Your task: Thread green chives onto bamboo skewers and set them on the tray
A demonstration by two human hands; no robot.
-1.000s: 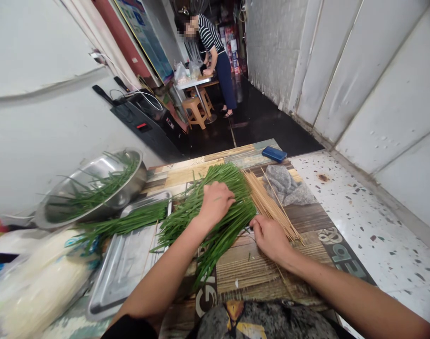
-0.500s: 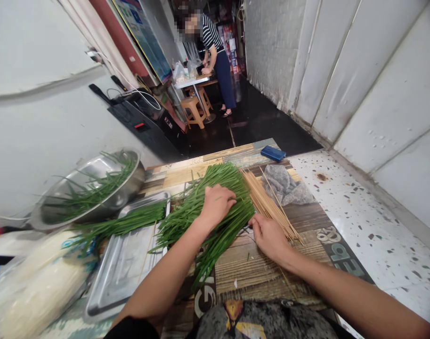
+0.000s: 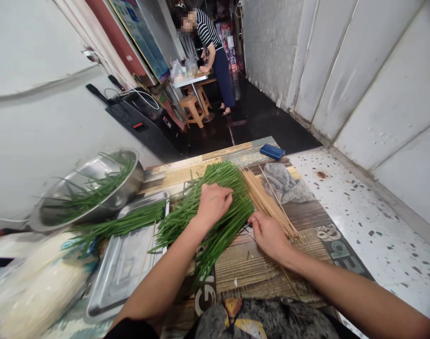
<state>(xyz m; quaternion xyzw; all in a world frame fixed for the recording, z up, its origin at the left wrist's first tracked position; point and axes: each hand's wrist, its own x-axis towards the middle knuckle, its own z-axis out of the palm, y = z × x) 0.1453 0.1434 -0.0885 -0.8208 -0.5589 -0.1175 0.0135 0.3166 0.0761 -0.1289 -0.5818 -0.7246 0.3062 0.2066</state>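
A large pile of long green garlic chives [image 3: 220,176] lies across the wood-patterned table. My left hand [image 3: 214,203] is on top of this pile, fingers curled together over the stalks; its fingertips are partly hidden. At the pile's right edge, my right hand [image 3: 269,235] is closed in a pinch. A thin bamboo skewer [image 3: 288,281] emerges from beneath that wrist, in line with the pinched fingers; its tip is hidden. Just beyond my right hand lies a bundle of bamboo skewers [image 3: 267,202].
At left are a metal tray [image 3: 119,268] with more chives, a steel bowl [image 3: 130,176] of greens and a plastic-wrapped pale bundle [image 3: 48,287]. A grey cloth [image 3: 287,183] and a blue box [image 3: 272,151] lie at the far right. Another person [image 3: 218,61] stands at a small table beyond.
My left hand has shifted slightly left over the chives, its fingers curled closer together. My right hand has hardly moved. The whole view has shifted a little.
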